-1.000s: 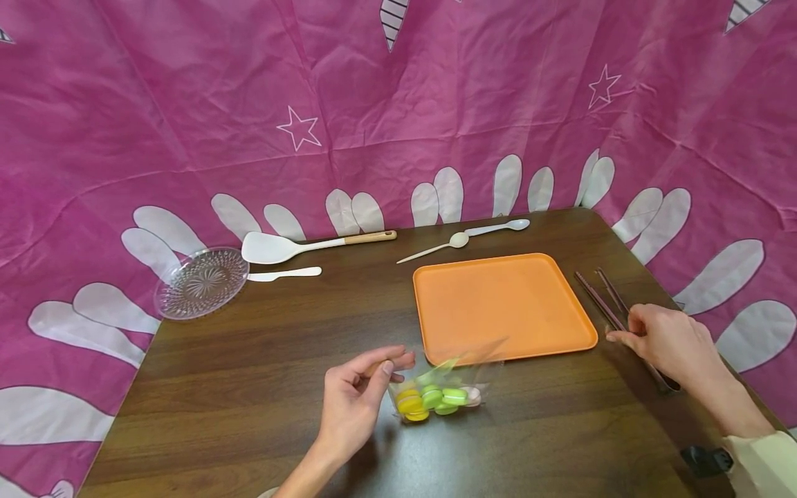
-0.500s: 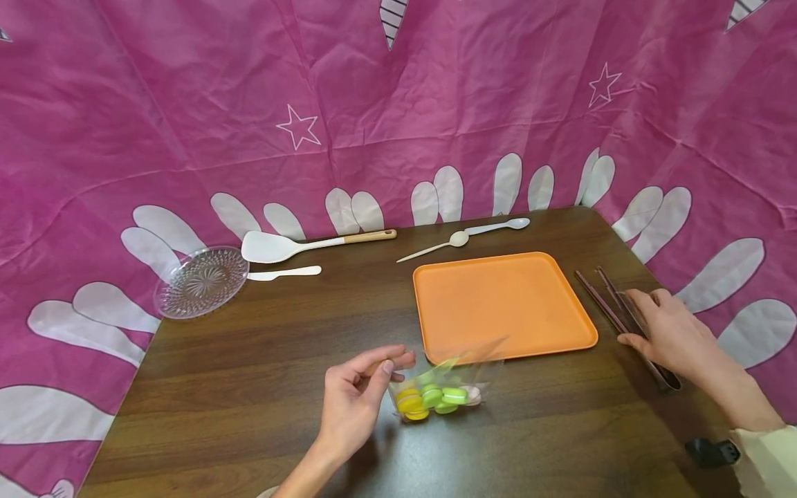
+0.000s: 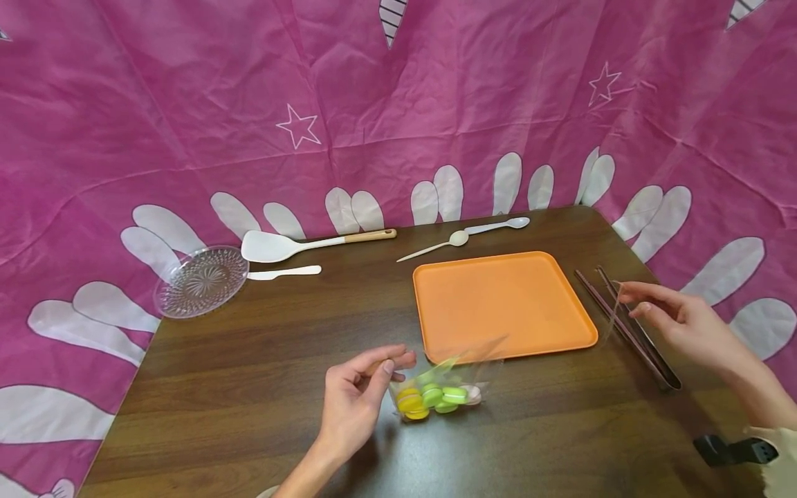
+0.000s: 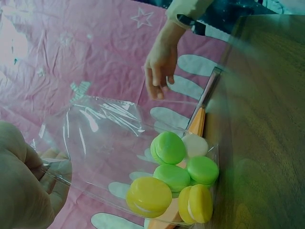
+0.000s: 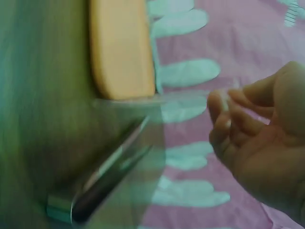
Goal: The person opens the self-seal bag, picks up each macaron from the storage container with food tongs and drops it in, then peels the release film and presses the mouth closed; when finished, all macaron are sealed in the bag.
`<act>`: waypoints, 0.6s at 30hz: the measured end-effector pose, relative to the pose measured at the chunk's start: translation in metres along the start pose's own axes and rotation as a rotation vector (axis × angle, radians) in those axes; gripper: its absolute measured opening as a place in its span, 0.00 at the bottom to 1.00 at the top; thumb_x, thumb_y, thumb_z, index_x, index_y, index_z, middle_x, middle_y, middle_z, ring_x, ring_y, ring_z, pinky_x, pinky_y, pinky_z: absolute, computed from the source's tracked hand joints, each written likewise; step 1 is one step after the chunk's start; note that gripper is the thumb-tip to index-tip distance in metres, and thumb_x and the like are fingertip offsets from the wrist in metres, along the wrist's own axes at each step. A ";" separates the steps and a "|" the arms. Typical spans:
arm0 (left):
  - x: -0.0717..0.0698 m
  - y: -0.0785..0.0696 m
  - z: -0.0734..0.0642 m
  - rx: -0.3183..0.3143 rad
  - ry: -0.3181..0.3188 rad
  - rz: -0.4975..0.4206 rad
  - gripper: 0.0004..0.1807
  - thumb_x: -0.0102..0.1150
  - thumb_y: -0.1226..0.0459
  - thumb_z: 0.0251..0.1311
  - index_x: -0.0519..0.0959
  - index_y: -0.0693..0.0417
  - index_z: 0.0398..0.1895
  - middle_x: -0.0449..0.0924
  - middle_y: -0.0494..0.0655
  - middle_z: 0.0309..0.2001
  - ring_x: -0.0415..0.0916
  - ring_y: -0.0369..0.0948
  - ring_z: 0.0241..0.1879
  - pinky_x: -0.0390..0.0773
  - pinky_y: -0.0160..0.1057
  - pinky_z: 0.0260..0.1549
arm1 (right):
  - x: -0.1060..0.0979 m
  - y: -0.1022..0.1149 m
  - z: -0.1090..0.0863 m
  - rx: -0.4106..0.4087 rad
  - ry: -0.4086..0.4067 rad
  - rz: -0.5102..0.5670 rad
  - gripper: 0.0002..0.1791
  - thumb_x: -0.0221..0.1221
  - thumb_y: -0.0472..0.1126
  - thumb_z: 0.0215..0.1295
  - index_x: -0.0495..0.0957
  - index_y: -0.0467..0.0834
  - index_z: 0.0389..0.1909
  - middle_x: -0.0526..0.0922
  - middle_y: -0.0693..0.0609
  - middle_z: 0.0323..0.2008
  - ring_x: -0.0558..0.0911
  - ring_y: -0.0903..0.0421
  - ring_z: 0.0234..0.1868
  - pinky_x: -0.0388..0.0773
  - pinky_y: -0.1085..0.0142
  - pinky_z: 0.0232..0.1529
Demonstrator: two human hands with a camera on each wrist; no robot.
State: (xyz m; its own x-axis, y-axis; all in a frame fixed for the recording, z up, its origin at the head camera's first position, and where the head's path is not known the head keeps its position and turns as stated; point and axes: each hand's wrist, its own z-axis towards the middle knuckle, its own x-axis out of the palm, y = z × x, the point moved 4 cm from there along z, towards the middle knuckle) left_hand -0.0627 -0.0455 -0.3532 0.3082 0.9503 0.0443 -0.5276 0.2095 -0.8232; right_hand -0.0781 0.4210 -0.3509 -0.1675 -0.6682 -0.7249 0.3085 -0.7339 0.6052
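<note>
My left hand point(image 3: 353, 395) pinches the edge of a clear plastic bag point(image 4: 97, 126) just above the table. Inside the bag lie several macarons: yellow point(image 4: 148, 196), green point(image 4: 171, 177) and one pale pink or white point(image 4: 195, 145). Off to the right, my right hand point(image 3: 694, 328) is raised above the metal tongs point(image 3: 650, 360), apart from them. Its thumb and fingers pinch a thin transparent plastic strip point(image 3: 614, 312), which hangs down over the tongs in the head view. In the right wrist view this strip point(image 5: 152, 100) is seen nearly edge-on and blurred.
Between the hands, an orange tray point(image 3: 504, 304) lies behind the bag. Two spoons lie at the back: a cream one point(image 3: 457, 239) and a white one point(image 3: 498, 227). At left are a clear plate point(image 3: 202, 282), a white spatula point(image 3: 270, 247) and a white knife point(image 3: 286, 274).
My right hand has lifted off the tongs and moved right, bringing up the clear strip. The tongs stay in place. My left hand and the bag have not moved.
</note>
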 end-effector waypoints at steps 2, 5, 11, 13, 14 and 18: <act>0.000 0.000 0.000 -0.003 0.000 0.001 0.13 0.50 0.83 0.65 0.80 0.73 0.48 0.85 0.66 0.41 0.86 0.48 0.42 0.85 0.43 0.36 | 0.000 -0.008 -0.001 -0.034 -0.005 -0.153 0.17 0.59 0.23 0.62 0.78 0.29 0.53 0.85 0.57 0.40 0.78 0.72 0.33 0.73 0.81 0.31; 0.000 0.000 -0.001 -0.010 -0.001 0.003 0.13 0.50 0.83 0.65 0.80 0.73 0.48 0.85 0.65 0.41 0.86 0.48 0.41 0.85 0.43 0.36 | 0.002 -0.023 -0.003 -0.105 -0.056 -0.399 0.15 0.62 0.20 0.51 0.80 0.28 0.43 0.83 0.45 0.31 0.73 0.62 0.26 0.71 0.70 0.23; 0.000 0.001 -0.001 -0.013 -0.002 0.005 0.12 0.50 0.83 0.65 0.80 0.73 0.48 0.85 0.65 0.41 0.86 0.48 0.41 0.85 0.42 0.36 | 0.002 -0.047 -0.006 -0.155 -0.094 -0.566 0.13 0.66 0.22 0.43 0.82 0.31 0.34 0.76 0.43 0.25 0.77 0.40 0.23 0.74 0.45 0.21; 0.000 0.000 -0.001 -0.012 -0.002 0.007 0.12 0.50 0.83 0.65 0.80 0.74 0.48 0.85 0.65 0.41 0.86 0.48 0.41 0.85 0.42 0.36 | 0.000 -0.055 -0.005 -0.099 -0.066 -0.602 0.08 0.68 0.26 0.45 0.83 0.34 0.29 0.75 0.44 0.24 0.78 0.37 0.24 0.74 0.40 0.21; 0.000 0.000 -0.001 -0.012 -0.002 0.009 0.12 0.50 0.83 0.65 0.80 0.74 0.48 0.85 0.65 0.41 0.86 0.48 0.41 0.85 0.42 0.36 | -0.002 -0.059 -0.005 -0.064 -0.053 -0.622 0.06 0.70 0.29 0.46 0.83 0.37 0.25 0.75 0.45 0.23 0.78 0.36 0.24 0.74 0.39 0.21; 0.000 0.000 -0.001 -0.008 -0.003 0.010 0.12 0.50 0.83 0.65 0.79 0.75 0.48 0.85 0.65 0.41 0.86 0.48 0.41 0.85 0.42 0.36 | -0.012 -0.071 -0.003 0.096 -0.001 -0.675 0.15 0.75 0.41 0.48 0.77 0.43 0.17 0.72 0.47 0.19 0.77 0.35 0.21 0.71 0.40 0.15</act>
State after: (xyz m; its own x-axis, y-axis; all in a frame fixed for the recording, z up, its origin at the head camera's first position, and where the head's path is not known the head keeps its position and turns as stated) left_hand -0.0617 -0.0457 -0.3535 0.3007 0.9530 0.0371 -0.5241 0.1976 -0.8284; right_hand -0.0949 0.4812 -0.3862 -0.2951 -0.0601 -0.9536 0.0517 -0.9976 0.0468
